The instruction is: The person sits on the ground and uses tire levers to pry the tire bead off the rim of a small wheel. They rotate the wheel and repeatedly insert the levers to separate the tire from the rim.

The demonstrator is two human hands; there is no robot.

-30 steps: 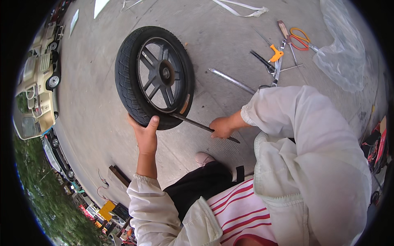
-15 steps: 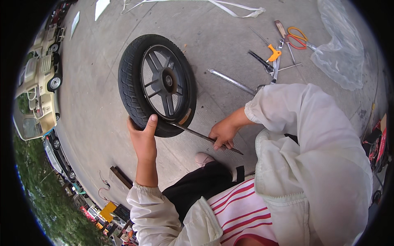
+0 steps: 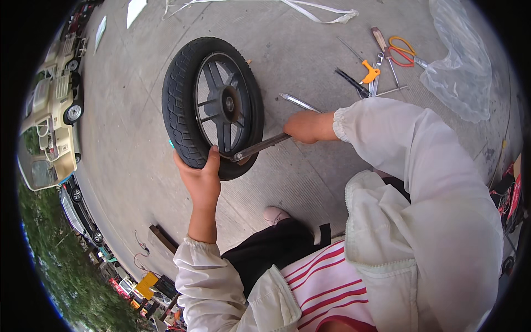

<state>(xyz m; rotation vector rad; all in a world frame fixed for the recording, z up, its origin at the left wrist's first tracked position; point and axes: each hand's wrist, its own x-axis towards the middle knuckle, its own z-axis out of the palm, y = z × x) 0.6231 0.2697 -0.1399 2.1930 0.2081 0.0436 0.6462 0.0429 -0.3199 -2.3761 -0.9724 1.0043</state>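
A black wheel with a treaded tyre (image 3: 178, 102) and a dark spoked rim (image 3: 224, 108) stands tilted on the paving in front of me. My left hand (image 3: 200, 171) grips the tyre's near lower edge, the thumb lying up over the sidewall by the rim. In my right hand (image 3: 304, 127), closed around its far end, is a flat metal tyre lever (image 3: 261, 146). The lever's other tip meets the near right part of the rim, where the tyre's bead lies. How deep the tip sits under the bead I cannot tell.
Another metal bar (image 3: 296, 101) lies beyond my right hand. Further right are an orange-handled tool (image 3: 369, 72), a screwdriver (image 3: 379, 39), scissors (image 3: 402, 51) and a clear plastic bag (image 3: 459, 72). A white strap (image 3: 321, 16) lies at the back. Parked vehicles (image 3: 52, 122) line the left.
My right hand has swung the tyre lever's free end up and away from me, from sloping toward my feet to pointing right. The wheel has shifted slightly and tilted.
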